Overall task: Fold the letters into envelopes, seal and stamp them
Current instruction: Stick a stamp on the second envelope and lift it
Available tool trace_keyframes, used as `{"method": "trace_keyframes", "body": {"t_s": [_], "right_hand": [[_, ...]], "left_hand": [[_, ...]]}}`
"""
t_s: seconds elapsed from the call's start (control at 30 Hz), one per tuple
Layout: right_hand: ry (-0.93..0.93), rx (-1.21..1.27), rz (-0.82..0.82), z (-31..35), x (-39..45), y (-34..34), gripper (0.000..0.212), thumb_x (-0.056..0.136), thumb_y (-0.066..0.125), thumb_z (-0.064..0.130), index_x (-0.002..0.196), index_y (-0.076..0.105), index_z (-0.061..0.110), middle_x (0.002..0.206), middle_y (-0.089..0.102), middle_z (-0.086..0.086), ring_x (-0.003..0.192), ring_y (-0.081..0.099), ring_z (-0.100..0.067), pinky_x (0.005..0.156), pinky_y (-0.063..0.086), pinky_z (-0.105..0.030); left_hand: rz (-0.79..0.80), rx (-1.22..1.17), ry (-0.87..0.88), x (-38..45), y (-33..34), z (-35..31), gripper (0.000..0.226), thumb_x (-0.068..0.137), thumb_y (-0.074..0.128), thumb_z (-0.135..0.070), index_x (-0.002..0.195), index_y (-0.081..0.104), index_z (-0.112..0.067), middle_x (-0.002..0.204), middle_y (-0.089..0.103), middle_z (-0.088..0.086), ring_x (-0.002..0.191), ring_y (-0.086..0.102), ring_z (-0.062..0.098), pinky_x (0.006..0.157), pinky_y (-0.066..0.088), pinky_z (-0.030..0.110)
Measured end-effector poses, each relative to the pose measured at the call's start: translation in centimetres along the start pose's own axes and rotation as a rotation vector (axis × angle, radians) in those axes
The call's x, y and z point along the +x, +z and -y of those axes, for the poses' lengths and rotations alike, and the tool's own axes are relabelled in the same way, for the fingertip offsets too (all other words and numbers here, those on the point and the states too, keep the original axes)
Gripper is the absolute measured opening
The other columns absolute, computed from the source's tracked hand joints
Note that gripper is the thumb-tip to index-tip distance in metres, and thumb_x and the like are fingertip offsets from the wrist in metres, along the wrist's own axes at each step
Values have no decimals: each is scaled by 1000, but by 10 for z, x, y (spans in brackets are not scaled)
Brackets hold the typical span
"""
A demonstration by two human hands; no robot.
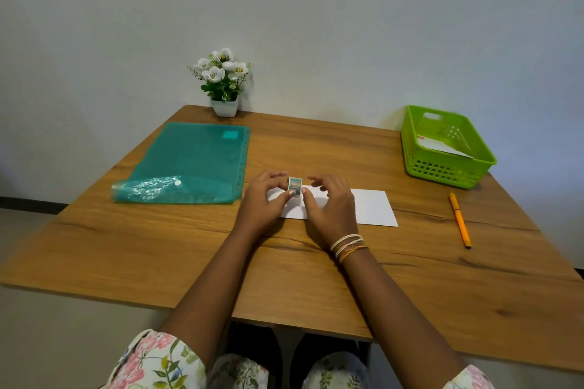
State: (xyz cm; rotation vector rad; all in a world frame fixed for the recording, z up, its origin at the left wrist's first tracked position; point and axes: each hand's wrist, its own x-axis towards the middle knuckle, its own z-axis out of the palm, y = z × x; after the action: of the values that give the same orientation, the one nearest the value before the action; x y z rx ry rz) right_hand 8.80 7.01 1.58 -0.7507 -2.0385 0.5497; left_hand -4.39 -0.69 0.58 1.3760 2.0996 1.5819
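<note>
A white envelope (373, 208) lies flat on the wooden table (158, 246), partly under my hands. A small teal postage stamp (295, 186) is held just above the envelope's left end. My left hand (264, 202) pinches the stamp's left edge between thumb and fingers. My right hand (328, 208) touches its right edge with the thumb, its other fingers spread apart. Whether the stamp touches the envelope cannot be told.
A teal plastic folder (189, 161) lies at the left with its flap open. A green basket (445, 148) holding envelopes stands at the back right. An orange pen (459, 219) lies at the right. A small pot of white flowers (224, 82) stands by the wall.
</note>
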Motion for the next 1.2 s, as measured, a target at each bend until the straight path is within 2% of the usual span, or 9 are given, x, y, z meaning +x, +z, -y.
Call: {"method": "trace_keyframes", "body": {"t_s": [0.1,0.23,0.3,0.43,0.53,0.7,0.87,1.0,1.2], "right_hand": [[-41,40,49,1,1,1,29,89,63,19,117,64,14,109,66,-2,98,57,-14,83,49,-27],[-20,54,58,-4,2,4,15,88,63,19,102,69,14,98,67,1,90,56,-12,77,49,-28],[19,74,45,-7,3,4,8,86,65,18,94,69,16,90,67,4,86,57,-10,73,49,-24],[86,126,24,-11,3,3,2,85,67,17,84,69,17,82,65,7,79,58,-6,68,44,-16],[150,188,0,-10,2,0,3,84,68,18,82,69,17,80,65,8,78,59,-2,68,48,-16],[227,274,1,-7,1,-3,2,84,69,16,84,70,16,79,67,8,76,60,-2,68,49,-14],[361,397,-64,-13,-1,-10,3,85,69,17,86,72,17,84,71,3,82,66,-11,77,56,-28],[520,458,-108,-19,0,-12,10,82,72,24,73,70,29,79,73,6,79,70,-14,78,59,-41],[657,583,-93,-18,0,-13,6,83,71,14,80,71,19,79,74,-3,72,73,-17,73,61,-41]], "left_hand": [[41,61,73,-1,1,2,7,86,63,-28,92,65,-28,120,60,-18,113,54,5,99,45,43],[77,112,103,-4,0,-1,18,87,57,-25,102,59,-35,118,61,-15,112,55,8,98,46,48],[85,143,124,-4,0,-3,20,85,58,-22,102,59,-33,117,60,-15,110,54,8,98,45,47],[83,157,116,-3,1,-3,12,83,66,-17,93,67,-23,117,64,-9,109,57,10,94,48,36],[73,170,111,0,1,-2,5,83,69,-19,86,69,-22,117,65,-4,106,59,12,89,49,34],[66,219,97,0,2,-3,3,86,65,-19,87,67,-21,115,65,-2,103,58,14,84,49,34],[45,233,104,1,3,-1,3,88,63,-21,87,60,-22,101,60,-6,94,56,14,78,49,37],[27,243,103,3,4,3,6,85,67,-25,88,62,-24,97,56,-7,92,55,12,76,49,34],[12,383,89,22,15,-3,10,87,65,-27,95,64,-20,104,56,-2,91,54,13,73,46,29]]}}
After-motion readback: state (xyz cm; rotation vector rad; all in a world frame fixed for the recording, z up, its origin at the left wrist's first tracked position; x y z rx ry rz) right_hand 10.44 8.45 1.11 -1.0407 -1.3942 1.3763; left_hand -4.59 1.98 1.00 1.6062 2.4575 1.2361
